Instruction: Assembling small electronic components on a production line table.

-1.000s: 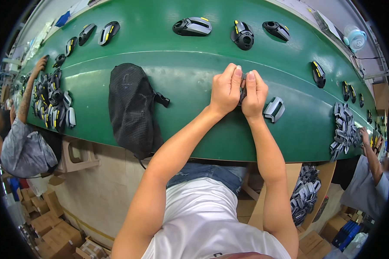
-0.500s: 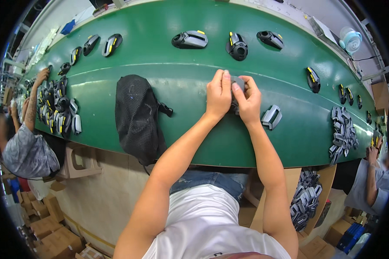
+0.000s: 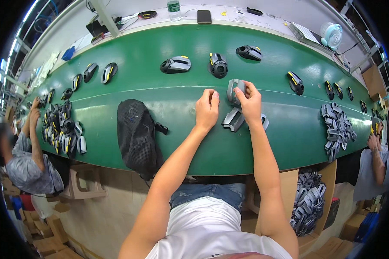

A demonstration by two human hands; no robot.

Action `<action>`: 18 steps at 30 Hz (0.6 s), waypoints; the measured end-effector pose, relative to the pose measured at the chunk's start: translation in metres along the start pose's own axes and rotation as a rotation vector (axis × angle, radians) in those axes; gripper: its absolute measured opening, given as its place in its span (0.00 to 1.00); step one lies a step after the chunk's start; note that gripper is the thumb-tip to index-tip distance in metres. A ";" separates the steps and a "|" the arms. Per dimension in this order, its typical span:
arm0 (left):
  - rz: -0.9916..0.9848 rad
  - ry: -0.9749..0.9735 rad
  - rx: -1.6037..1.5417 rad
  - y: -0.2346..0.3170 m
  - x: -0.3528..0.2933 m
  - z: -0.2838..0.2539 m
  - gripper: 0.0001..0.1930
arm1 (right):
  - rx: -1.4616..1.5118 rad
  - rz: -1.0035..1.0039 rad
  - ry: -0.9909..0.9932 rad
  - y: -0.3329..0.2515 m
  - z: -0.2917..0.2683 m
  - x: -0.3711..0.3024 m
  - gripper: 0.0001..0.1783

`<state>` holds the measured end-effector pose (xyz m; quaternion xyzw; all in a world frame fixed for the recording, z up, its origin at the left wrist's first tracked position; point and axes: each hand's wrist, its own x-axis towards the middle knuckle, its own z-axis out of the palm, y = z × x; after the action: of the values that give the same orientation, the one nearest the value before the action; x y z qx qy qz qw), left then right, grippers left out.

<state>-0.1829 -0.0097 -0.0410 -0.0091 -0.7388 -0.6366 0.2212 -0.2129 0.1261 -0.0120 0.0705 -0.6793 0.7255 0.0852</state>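
Observation:
My right hand (image 3: 250, 101) grips a grey plastic shell (image 3: 234, 90) with a slot in it, raised over the green table (image 3: 181, 151). Slightly apart from it, to the left, is my left hand (image 3: 207, 108). Its fingers are curled and the thumb is pressed to them; anything inside is hidden. Just below the held piece lies a grey slotted shell (image 3: 233, 119). A similar shell (image 3: 264, 122) is partly covered by my right wrist. Farther back sit black-and-grey assembled units with yellow strips, among them one unit (image 3: 218, 65) straight ahead of my hands.
A black mesh bag (image 3: 136, 136) lies left of my left forearm. Heaped units (image 3: 60, 125) are at the left and grey shells (image 3: 335, 129) at the right. A carton of shells (image 3: 326, 190) stands below the table edge. Co-workers sit at both sides.
My hands have separated, and the grey shell now stays in the right hand only. Another shell shows on the table below it. The view has tilted up, revealing the back ledge.

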 end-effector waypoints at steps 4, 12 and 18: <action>0.011 -0.017 0.041 -0.005 -0.001 0.006 0.11 | -0.076 -0.052 0.053 0.007 -0.014 0.009 0.16; 0.014 -0.058 0.048 -0.008 -0.002 0.004 0.10 | -0.122 0.002 0.046 -0.023 -0.067 0.032 0.15; 0.040 -0.019 0.202 0.001 -0.002 -0.003 0.10 | -0.194 0.013 0.164 -0.034 -0.146 0.071 0.16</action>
<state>-0.1801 -0.0116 -0.0406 -0.0076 -0.8009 -0.5543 0.2264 -0.2723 0.2761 0.0271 -0.0020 -0.7374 0.6602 0.1424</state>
